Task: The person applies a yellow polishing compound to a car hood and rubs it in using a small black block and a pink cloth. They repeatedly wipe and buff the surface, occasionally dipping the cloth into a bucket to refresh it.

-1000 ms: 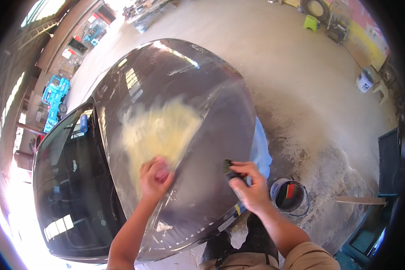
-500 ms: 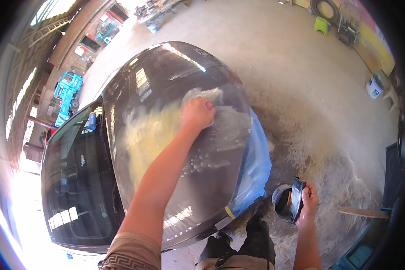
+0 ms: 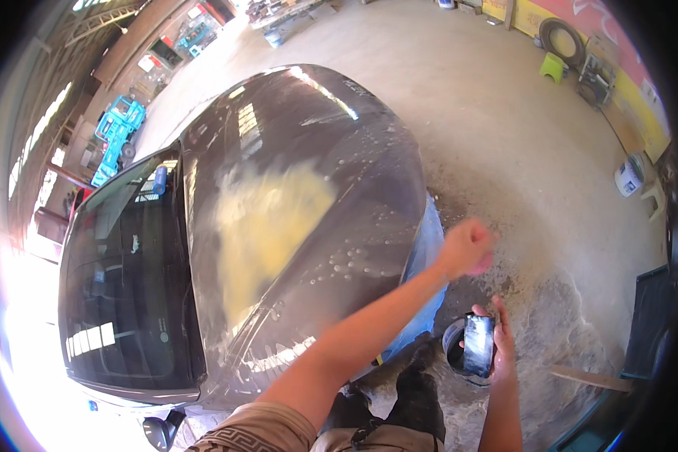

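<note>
My left hand (image 3: pixel 465 248) is closed in a fist off the front of the car, with a small pink thing (image 3: pixel 484 264) partly showing in it; what kind it is I cannot make out. Below it, my right hand (image 3: pixel 502 346) grips a dark, wet, shiny sanding block (image 3: pixel 478 345) over a bucket (image 3: pixel 455 358). To the left spreads the dark car hood (image 3: pixel 369 188), wet with droplets. A dull yellow filler patch (image 3: pixel 275 218) lies on it. Blue masking film (image 3: pixel 429 241) covers the car's front end.
A blue cylinder (image 3: pixel 160 181) rests by the windshield (image 3: pixel 132 279). Along the right stand a white bucket (image 3: pixel 630 177), a green stool (image 3: pixel 552 68) and a tire (image 3: pixel 562 42). A wooden strip (image 3: pixel 591 378) lies at lower right. A small blue truck (image 3: pixel 119 135) stands beyond the car.
My left hand has left the hood and moved right, past the car's front. The whitish slurry near it has been wiped away or thinned. My right hand has turned the sanding block's broad face up.
</note>
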{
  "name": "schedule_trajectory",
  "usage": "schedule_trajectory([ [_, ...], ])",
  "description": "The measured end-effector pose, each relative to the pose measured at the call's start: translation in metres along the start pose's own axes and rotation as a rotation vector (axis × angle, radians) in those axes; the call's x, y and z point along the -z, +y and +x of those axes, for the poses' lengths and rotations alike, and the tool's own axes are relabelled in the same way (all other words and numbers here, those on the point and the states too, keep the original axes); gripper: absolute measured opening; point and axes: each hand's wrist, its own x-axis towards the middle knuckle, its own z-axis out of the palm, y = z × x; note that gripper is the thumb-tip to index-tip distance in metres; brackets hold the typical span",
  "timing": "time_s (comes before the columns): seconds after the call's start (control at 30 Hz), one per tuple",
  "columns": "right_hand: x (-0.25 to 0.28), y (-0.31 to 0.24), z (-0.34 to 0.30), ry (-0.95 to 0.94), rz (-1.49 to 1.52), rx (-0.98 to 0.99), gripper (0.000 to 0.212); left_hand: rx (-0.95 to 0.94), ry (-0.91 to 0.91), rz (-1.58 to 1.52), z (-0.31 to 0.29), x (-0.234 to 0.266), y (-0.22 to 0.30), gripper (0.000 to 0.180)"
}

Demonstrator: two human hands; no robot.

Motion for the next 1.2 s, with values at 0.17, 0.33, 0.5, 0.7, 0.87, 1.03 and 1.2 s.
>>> schedule_trajectory([
  [0.17,0.064,0.026,0.001,0.141,0.165,-0.171,0.081,-0.154,-0.404,0.131,-0.029,-0.041,-0.070,0.038],
  [0.33,0.085,0.036,0.002,0.252,0.272,-0.152,0.075,-0.417,-0.118,0.502,-0.087,0.028,-0.050,0.059],
  [0.5,0.118,0.045,0.002,0.381,0.216,-0.125,0.072,-0.308,0.252,1.165,-0.119,0.212,0.004,0.074],
  [0.7,0.145,0.050,0.000,0.527,0.197,-0.138,0.065,-0.067,0.331,1.333,-0.141,0.334,0.002,0.073],
  [0.87,0.165,0.055,-0.009,0.464,0.199,-0.150,0.061,0.032,0.656,1.370,-0.096,0.436,-0.021,0.073],
  [1.03,0.193,0.064,-0.022,0.440,0.114,-0.183,0.059,0.161,0.786,1.300,-0.094,0.450,-0.022,0.074],
  [1.2,0.239,0.106,-0.010,0.503,0.044,-0.255,0.052,0.083,0.594,1.298,-0.143,0.371,-0.028,0.079],
])
